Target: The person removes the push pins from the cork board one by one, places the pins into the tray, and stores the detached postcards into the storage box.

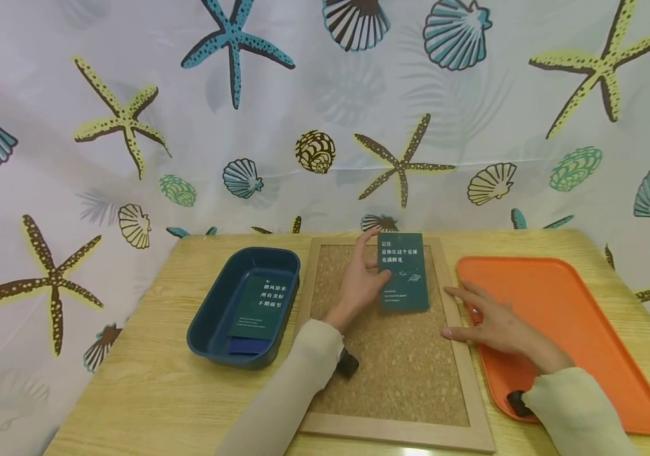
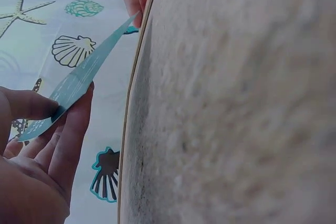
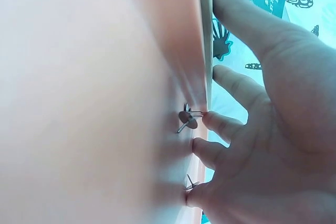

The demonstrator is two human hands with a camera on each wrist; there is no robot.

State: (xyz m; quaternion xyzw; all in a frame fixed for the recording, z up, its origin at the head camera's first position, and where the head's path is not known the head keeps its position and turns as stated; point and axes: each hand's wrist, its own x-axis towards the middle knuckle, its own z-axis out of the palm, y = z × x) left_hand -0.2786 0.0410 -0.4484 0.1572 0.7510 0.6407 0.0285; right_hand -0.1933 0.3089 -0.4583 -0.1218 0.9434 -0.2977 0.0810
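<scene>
Two hands of mine are over the table. Well off to the left of my left fingers sits a dark blue bin (image 1: 211, 316) with another green card (image 1: 259, 307) lying in it. My left hand (image 1: 359, 282) pinches the left edge of a dark green card (image 1: 403, 272), thumb on its face and fingers behind; the card is tilted up off the cork board (image 1: 399, 373), which lies under and just right of those fingers. To the right of the card, my right hand (image 1: 493, 323) rests with fingers relaxed and spread, grasping nothing, its fingertips lying across the board's wooden frame and the near rim of the orange tray (image 1: 581, 316). Right at those fingertips, on the tray, lie two metal thumbtacks (image 3: 186, 119), one touching a fingertip.
</scene>
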